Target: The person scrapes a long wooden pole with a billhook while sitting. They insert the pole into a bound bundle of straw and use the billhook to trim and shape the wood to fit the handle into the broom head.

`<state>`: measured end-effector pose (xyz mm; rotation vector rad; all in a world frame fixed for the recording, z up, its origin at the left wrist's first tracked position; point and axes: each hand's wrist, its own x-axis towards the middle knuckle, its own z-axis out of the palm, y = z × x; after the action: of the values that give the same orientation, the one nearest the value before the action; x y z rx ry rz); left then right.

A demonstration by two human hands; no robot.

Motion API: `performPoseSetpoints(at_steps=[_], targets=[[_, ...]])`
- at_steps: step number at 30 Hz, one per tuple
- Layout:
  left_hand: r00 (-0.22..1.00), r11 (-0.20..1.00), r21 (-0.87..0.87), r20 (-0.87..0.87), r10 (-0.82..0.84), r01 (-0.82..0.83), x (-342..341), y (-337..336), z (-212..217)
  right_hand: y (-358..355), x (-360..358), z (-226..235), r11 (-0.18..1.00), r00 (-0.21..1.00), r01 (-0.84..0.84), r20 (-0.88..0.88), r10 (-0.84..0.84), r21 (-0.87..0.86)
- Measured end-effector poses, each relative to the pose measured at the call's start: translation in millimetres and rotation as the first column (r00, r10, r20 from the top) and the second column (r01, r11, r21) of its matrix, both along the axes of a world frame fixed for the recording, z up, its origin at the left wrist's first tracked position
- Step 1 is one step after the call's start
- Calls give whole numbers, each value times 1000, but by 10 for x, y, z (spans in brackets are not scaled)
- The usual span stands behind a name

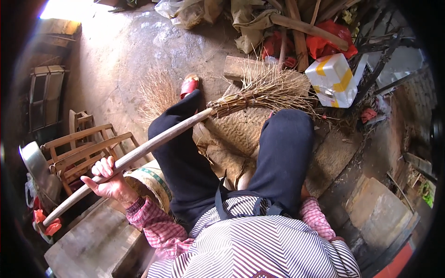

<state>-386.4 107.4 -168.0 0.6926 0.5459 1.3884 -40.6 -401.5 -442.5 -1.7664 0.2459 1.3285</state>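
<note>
A twig broom (257,95) with a long wooden handle (162,140) slants across my legs, its brush end beyond my knees. My left hand (113,183) is closed around the handle from below, near its butt end, with fingers and thumb showing on the far side. The brush is bound where it meets the handle, and its twigs fan out toward the right. Only a sliver of my right hand or wrist (305,192) shows beside my right thigh; the fingers are hidden behind the leg. Thin loose-looking twigs (160,95) spread on the floor past my left knee.
A white box with yellow tape (333,81) stands right of the brush, near wooden planks (296,32) and red plastic bags (329,39). At left are a wooden rack (88,153), a metal basin (39,169) and a woven basket (150,183). A flat stone (245,125) lies between my legs.
</note>
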Motion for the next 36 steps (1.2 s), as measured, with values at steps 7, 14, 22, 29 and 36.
performPoseSetpoints(at_steps=[7,14,22,29,36], targets=[[989,927,372,-145,-2,56,807,-20,1072,-220,-112,384,960,981,74,193,-21,-271],[859,592,655,-182,-479,470,1955,-105,2098,-251,-190,1245,980,775,-8,618,130,-197],[747,361,747,-264,-611,559,3728,-654,2476,1004,561,2324,977,562,-80,818,-121,199],[927,556,752,-206,-313,355,4105,-1399,2432,1538,934,2628,983,315,-169,949,-12,69],[912,498,773,-396,-108,394,4072,-1853,2542,1428,917,2312,993,394,-113,919,20,27]])
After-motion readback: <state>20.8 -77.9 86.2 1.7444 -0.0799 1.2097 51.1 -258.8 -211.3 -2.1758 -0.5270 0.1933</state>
